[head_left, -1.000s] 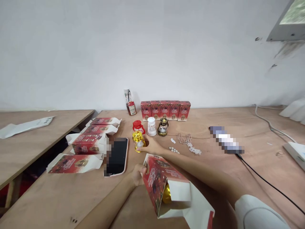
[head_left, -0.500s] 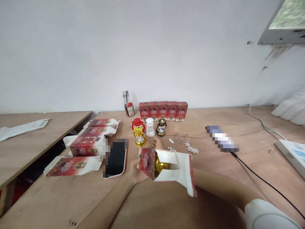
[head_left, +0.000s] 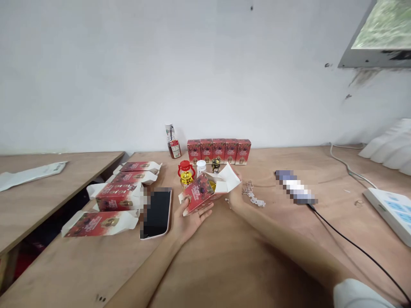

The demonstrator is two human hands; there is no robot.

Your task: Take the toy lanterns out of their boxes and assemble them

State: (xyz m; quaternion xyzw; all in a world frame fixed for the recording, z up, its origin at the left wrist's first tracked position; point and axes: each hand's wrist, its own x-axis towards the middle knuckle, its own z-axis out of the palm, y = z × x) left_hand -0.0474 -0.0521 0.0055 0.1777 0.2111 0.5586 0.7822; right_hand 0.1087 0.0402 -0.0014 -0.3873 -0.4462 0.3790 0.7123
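Note:
My left hand (head_left: 189, 220) holds a red printed cardboard box (head_left: 199, 192) from below, thumb on its front. The box is tilted, its open end and white flaps facing up and right. A bit of a gold lantern (head_left: 212, 185) shows inside the opening. At the flap side is my right hand (head_left: 236, 196); its fingers are hidden behind the flap. Just beyond the box stand a red lantern (head_left: 185, 165), another gold lantern (head_left: 186, 177), a white lantern (head_left: 201, 165) and a black-and-gold lantern (head_left: 215, 164), partly covered by the box.
Several closed red boxes (head_left: 218, 152) line the wall beside a bottle (head_left: 174, 145). Opened boxes (head_left: 96, 223) and a phone (head_left: 156, 211) lie left. Wire handles (head_left: 248, 188) and white plastic pieces (head_left: 257, 202) lie right, before a cabled phone (head_left: 294, 188) and a white box-shaped device (head_left: 390, 214).
The box has moved up and away from me, and its open end has swung upward. My right hand has come round to its right side, behind the flap.

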